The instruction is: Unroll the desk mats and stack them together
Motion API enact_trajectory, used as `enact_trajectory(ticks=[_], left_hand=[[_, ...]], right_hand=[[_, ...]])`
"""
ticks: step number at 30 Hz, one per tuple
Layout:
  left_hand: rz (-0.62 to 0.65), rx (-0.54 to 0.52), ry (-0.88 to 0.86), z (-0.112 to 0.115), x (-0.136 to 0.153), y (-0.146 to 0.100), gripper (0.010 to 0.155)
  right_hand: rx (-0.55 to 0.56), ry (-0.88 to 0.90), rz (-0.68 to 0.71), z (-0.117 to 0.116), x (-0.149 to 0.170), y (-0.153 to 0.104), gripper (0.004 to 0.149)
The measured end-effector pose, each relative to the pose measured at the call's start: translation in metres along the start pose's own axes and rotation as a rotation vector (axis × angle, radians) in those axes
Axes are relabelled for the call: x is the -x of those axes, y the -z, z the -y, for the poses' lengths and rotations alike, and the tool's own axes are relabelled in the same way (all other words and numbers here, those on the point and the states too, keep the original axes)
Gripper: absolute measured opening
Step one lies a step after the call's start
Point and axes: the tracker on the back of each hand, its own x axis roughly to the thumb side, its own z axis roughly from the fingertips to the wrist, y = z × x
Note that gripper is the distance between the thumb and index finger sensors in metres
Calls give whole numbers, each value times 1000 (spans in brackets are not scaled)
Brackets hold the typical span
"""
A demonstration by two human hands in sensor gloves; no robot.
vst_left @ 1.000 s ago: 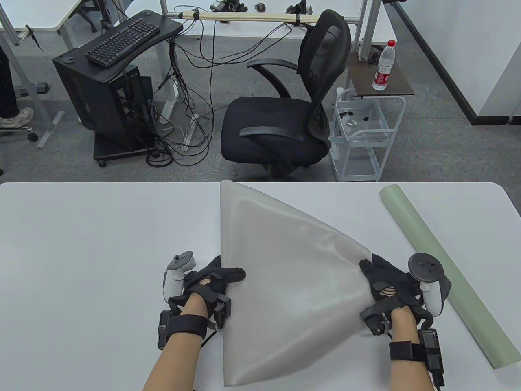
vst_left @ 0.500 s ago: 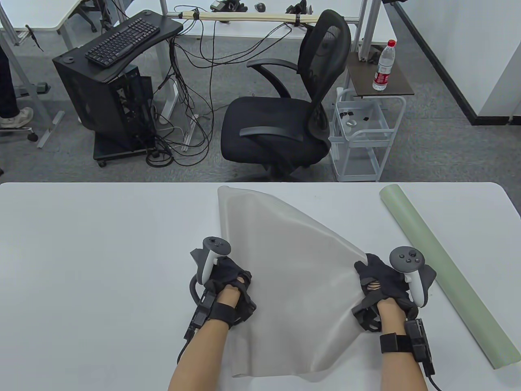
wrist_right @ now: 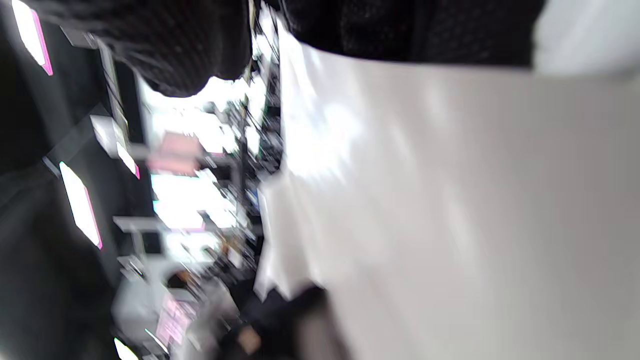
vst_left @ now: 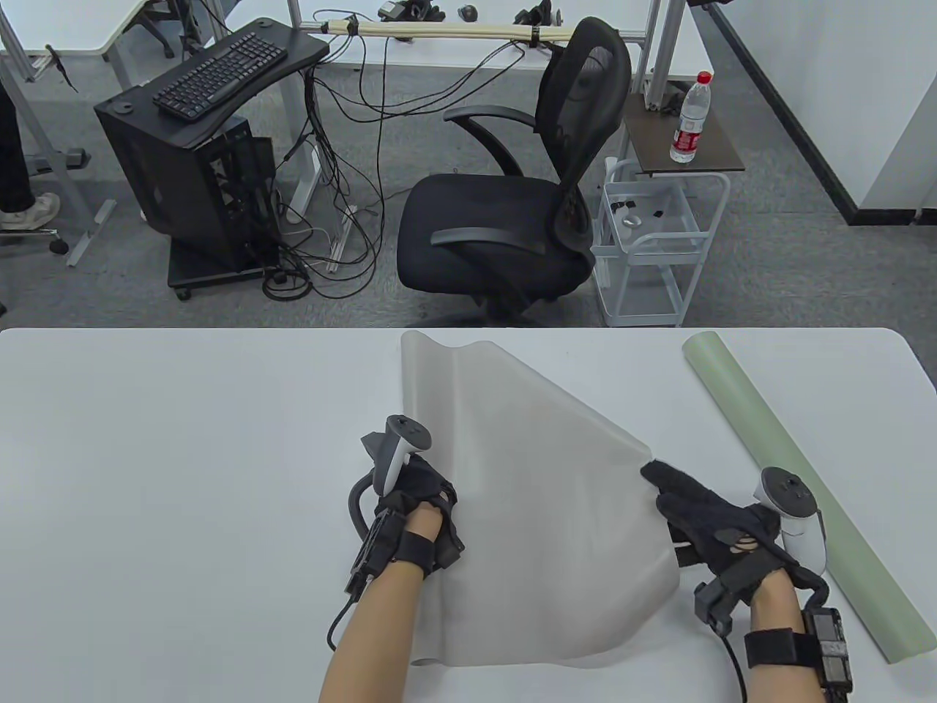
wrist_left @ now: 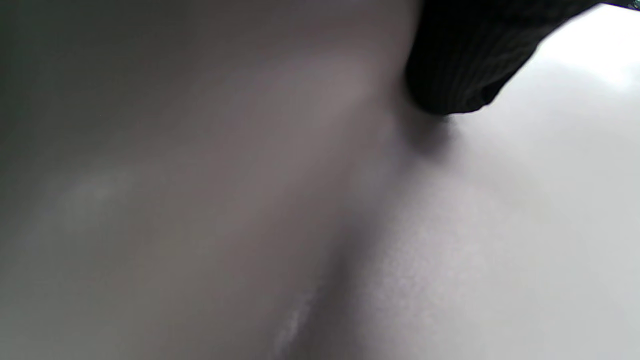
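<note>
Lying partly unrolled on the middle of the white table (vst_left: 183,454), a translucent grey, matte, flexible desk mat (vst_left: 542,505) is seen with its far left corner flat near the table's far edge and its right side lifted into a shallow curve. Its left edge runs straight toward the near side, where the near corner curls slightly. The left hand (vst_left: 417,505), in a black knitted sensor glove, is pressed down on the mat's left border with the fingers folded under; in the left wrist view only one dark gloved fingertip (wrist_left: 465,65) is shown against the smooth grey sheet. The mat's raised right edge is held by the right hand (vst_left: 714,523), with the fingers stretched along it toward the far side; how firmly it is gripped cannot be told, as the right wrist view is blurred. A pale green mat rolled into a long smooth tube (vst_left: 798,494) is laid diagonally just beside the right hand, apart from the grey sheet. Beyond the table, a black mesh office chair (vst_left: 512,212), a white wire cart (vst_left: 651,242), a clear plastic water bottle with a red cap (vst_left: 690,121) and a black keyboard (vst_left: 219,73) are set on and around the grey carpet.
</note>
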Motion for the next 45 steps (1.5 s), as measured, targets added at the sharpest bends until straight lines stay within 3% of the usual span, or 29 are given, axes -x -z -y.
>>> enact_trajectory(ticks=[1, 4, 10, 12, 13, 15, 20, 28, 35, 45], left_hand=[[-1, -1, 11, 1, -1, 0, 100], [-1, 12, 8, 1, -1, 0, 99], [16, 14, 35, 3, -3, -1, 99], [25, 16, 44, 3, -3, -1, 98], [32, 19, 48, 3, -4, -1, 99], [45, 19, 60, 4, -4, -1, 99], [71, 14, 87, 6, -5, -1, 97], [127, 24, 117, 8, -7, -1, 95], [181, 37, 167, 16, -12, -8, 93], [144, 21, 165, 26, -16, -19, 92]], right_hand=[[-41, -82, -77, 0, 2, -2, 54], [-16, -194, -236, 2, 3, -8, 53], [-78, -135, -233, 0, 11, 11, 53], [-39, -150, -249, 4, 11, 23, 55], [31, -175, -253, 7, 9, 31, 54], [129, -172, -189, 11, 3, 48, 55], [255, -60, -95, 18, -20, 87, 54], [332, 96, 116, 26, -58, 122, 54], [385, 30, 181, 34, -78, 136, 52], [470, -394, -89, 45, -70, 171, 52]])
